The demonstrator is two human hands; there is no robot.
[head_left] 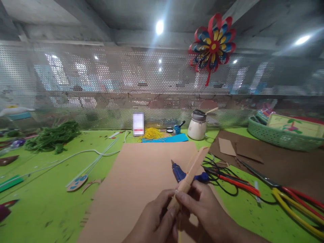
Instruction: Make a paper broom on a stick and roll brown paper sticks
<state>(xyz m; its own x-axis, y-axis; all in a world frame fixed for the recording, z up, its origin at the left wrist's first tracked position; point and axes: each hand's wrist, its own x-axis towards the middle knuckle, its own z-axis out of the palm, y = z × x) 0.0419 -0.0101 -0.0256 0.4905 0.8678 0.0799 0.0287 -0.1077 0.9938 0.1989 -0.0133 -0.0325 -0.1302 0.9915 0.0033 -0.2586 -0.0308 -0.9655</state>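
Observation:
Both my hands meet low in the middle of the view, over a large tan sheet of card [136, 182] lying on the green table. My left hand [154, 217] and my right hand [202, 209] are closed together on a long rolled tan paper tube [194, 167] that points up and to the right. A thin yellow strand runs beside the tube. Just behind the tube lies a blue glue gun [180, 172], nozzle toward the back left.
Scissors with red and yellow handles [278, 189] and black cable lie right, on brown card [278, 162]. A white jar [197, 125], yellow thread [152, 134], blue paper, green yarn [53, 136], a green basket [278, 136] and a perforated metal screen with a paper flower [213, 45] stand behind.

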